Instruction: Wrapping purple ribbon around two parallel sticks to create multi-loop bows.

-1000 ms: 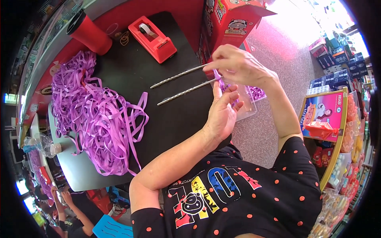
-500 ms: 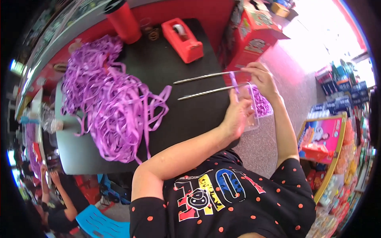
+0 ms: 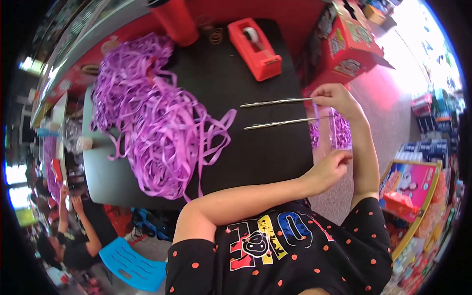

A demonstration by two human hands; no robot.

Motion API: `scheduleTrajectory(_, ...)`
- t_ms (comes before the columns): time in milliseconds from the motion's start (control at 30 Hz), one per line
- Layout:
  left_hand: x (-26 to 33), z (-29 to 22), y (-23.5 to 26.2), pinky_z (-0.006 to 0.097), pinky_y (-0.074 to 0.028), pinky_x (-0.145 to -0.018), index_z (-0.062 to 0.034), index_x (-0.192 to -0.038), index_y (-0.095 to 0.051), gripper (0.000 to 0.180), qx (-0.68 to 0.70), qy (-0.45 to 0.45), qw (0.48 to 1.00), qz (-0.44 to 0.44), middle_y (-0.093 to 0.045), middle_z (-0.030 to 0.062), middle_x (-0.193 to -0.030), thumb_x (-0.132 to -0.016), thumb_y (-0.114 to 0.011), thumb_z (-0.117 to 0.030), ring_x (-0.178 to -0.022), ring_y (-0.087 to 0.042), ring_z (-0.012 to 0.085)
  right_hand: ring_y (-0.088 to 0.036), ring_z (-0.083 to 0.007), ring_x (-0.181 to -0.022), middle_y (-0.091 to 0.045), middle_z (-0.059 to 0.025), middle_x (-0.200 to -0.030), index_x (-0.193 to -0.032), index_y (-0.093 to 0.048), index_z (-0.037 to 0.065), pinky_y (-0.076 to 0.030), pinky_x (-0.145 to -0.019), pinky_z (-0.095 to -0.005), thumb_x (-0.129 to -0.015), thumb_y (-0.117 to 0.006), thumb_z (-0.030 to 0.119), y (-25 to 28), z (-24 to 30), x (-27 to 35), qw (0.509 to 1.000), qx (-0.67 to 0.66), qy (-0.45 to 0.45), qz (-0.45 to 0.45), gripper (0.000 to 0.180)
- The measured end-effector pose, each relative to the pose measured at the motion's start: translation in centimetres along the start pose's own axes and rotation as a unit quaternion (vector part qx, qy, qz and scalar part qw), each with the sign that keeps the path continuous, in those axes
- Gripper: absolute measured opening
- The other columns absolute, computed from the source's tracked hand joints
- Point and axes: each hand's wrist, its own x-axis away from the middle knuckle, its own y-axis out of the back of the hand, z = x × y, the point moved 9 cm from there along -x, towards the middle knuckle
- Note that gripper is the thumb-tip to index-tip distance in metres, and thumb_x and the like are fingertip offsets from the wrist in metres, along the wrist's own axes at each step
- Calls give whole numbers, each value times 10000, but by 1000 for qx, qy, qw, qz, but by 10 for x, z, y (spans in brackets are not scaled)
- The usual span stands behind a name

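Observation:
Two thin, spiral-grooved metal rods lie side by side above the right edge of the dark table: the far rod (image 3: 275,103) and the near rod (image 3: 280,124). My right hand (image 3: 337,100) is closed in a pinch at the right end of the far rod. A short piece of purple ribbon (image 3: 315,111) spans the rods close to my right fingertips. My left hand (image 3: 327,172) is below the rods, fingers curled; what they hold, if anything, is hidden. Just beyond it, a clear plastic box (image 3: 324,142) holds purple ribbon pieces (image 3: 341,130).
A big tangled heap of purple ribbon (image 3: 162,128) covers the left of the table (image 3: 265,162). At the back stand a red tumbler (image 3: 177,22) and a red tape dispenser (image 3: 254,49). A red carton (image 3: 339,49) is at the far right. Another person (image 3: 73,241) works at lower left, near a blue stool (image 3: 132,263).
My left hand has left the rods and drawn down toward me, its fingers curling. My right hand stays by the rod ends. The whole view has shifted, moving the table rightward in the picture.

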Motion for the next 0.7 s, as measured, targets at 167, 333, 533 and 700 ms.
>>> scheduleTrajectory(167,32,-43,-34,340,-460,-738,-28,-951,-577,170,-354,-207,899,157,-561,123,-891,-796,-575,-97,-842,-593,252,-576,-64,-713,-652,-19,-806,-926,-670,-34,-454,-662,-200,-804,-688,109,11,-8,0,1000,-20,-20,2,189)
scheduleTrajectory(333,43,-28,-49,352,-462,-749,-44,-920,-582,182,-479,-213,810,264,-571,89,-874,-755,-618,-110,-846,-596,247,-549,-54,-684,-631,-2,-773,-901,-667,-33,-440,-638,-201,-807,-673,103,50,-23,25,994,-5,-1,-105,165)
scheduleTrajectory(533,42,-37,-49,355,-464,-757,-35,-935,-594,193,-462,-231,824,235,-574,87,-848,-755,-615,-101,-841,-600,244,-619,-140,-864,-688,-83,-949,-1185,-604,-13,-479,-793,-270,-901,-610,230,73,-158,83,950,-8,-55,-307,374)
scheduleTrajectory(700,41,-62,-51,357,-467,-743,-43,-992,-614,268,-437,-283,838,164,-600,62,-896,-728,-643,-76,-832,-606,230,-599,-162,-952,-632,-131,-1131,-1182,-580,3,-483,-843,-316,-941,-541,254,-47,-321,194,919,-24,-104,-380,350)
